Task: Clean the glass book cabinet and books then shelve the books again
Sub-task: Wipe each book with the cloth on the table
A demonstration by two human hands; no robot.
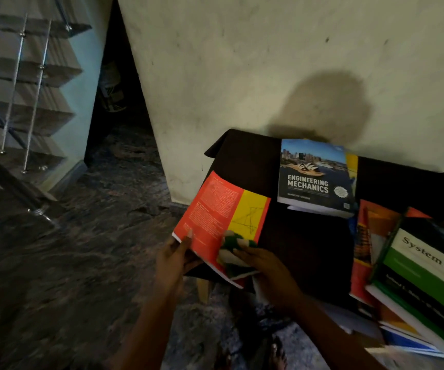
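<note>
Book-wiping is the step in hand. The red and yellow book (215, 209) tilts off the dark tabletop's (242, 156) near-left edge, its corner pinched by the left hand (174, 260). The right hand's (266, 271) fingers (242, 243) clutch a green and white cloth (232, 243) against the cover. Next, I'd guess, comes a sweep across the cover, with the book held steady.

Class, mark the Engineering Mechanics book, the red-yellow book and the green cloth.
Engineering Mechanics book (313, 174): head view, middle of the cover.
Red-yellow book (215, 213): head view, red panel.
Green cloth (228, 237): head view, top green fold.
</note>
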